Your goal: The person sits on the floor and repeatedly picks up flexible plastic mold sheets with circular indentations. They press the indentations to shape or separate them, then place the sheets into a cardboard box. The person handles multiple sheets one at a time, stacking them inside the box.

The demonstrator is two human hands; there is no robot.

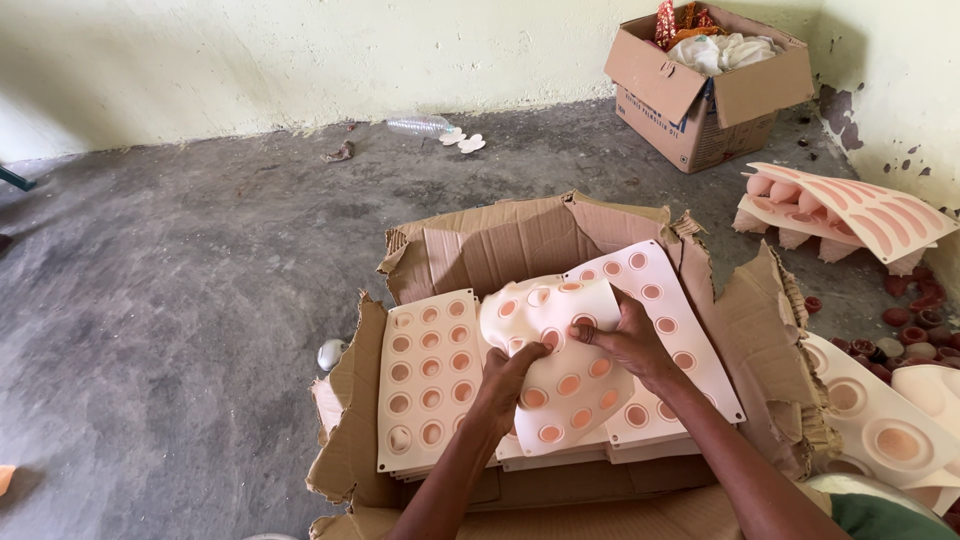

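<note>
both hands pinch the curled silicone mould sheet point(560, 370) lying atop the mould stacks in the torn cardboard box point(760, 330), left hand point(512, 378) on its near-left edge, right hand point(625, 335) on the middle, long axis running upper-left to lower-right.

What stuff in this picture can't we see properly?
- Head view: the bent mould sheet hides what lies under it, and the left hand and right hand cover parts of it.
- Head view: the torn box walls hide how deep the mould stacks go.
- Head view: the large moulds are cut off by the right edge.
- Head view: the far carton shows only the top of its contents.
- Head view: the clear bottle is too small to judge.
</note>
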